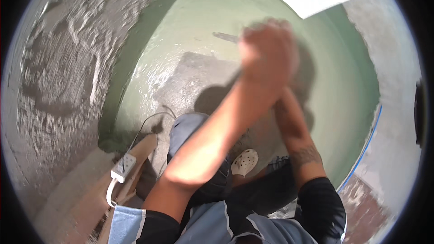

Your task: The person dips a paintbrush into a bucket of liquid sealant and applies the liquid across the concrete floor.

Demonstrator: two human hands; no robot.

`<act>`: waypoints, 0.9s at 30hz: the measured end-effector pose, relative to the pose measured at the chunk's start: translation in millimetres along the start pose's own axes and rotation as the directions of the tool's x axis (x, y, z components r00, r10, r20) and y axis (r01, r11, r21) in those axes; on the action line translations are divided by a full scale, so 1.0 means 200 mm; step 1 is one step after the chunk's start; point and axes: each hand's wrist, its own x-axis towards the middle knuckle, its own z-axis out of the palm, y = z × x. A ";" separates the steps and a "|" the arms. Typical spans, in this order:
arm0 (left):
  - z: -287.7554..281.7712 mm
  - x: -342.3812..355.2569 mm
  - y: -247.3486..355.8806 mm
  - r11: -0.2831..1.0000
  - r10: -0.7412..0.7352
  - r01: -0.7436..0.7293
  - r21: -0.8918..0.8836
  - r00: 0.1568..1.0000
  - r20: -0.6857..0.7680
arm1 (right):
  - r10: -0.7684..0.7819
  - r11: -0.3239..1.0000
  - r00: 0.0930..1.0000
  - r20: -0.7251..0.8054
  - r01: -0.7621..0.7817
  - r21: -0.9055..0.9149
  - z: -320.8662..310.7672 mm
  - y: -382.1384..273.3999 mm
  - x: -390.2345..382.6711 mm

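Both hands, left hand point(266, 54) over right hand point(289, 99), are pressed together against the pale green plastered wall point(199, 31) (blurred, grip contents unclear); steady, even pressure is advised.

My arms are bare up to short black sleeves point(316, 208) at the upper arms. My right forearm carries a dark tattoo band point(305, 156). My top point(226, 226) is light blue with dark panels and thin white stripes. I wear dark blue trousers point(190, 129) and a white perforated clog point(244, 161).
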 end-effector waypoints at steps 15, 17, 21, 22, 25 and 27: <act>-0.10 0.12 -0.24 0.971 -0.120 0.079 -0.226 0.978 -0.172 | 0.549 0.781 0.754 0.360 -0.309 -0.543 -0.33 1.52 -0.29; -0.10 0.12 -0.23 0.982 -0.086 0.059 -0.179 0.985 -0.147 | 0.761 0.614 0.616 0.205 -0.580 -0.535 -0.40 1.67 -0.55; -0.07 0.13 -0.22 0.985 -0.098 0.077 -0.156 0.987 -0.127 | 0.609 0.712 0.792 0.044 -0.522 -0.470 -0.30 1.50 -0.66; -0.05 0.13 -0.21 0.984 -0.109 0.091 -0.152 0.988 -0.113 | 0.557 0.752 0.826 0.089 -0.455 -0.477 -0.27 1.38 -0.60; 0.01 0.14 -0.15 0.985 -0.081 0.068 -0.161 0.994 -0.075 | 0.157 0.961 0.986 0.052 -0.141 -0.236 -0.21 0.88 -0.37; 0.05 0.13 -0.09 0.984 -0.037 0.026 -0.178 0.997 -0.063 | -0.018 0.999 1.000 -0.003 0.018 -0.043 -0.17 0.47 -0.26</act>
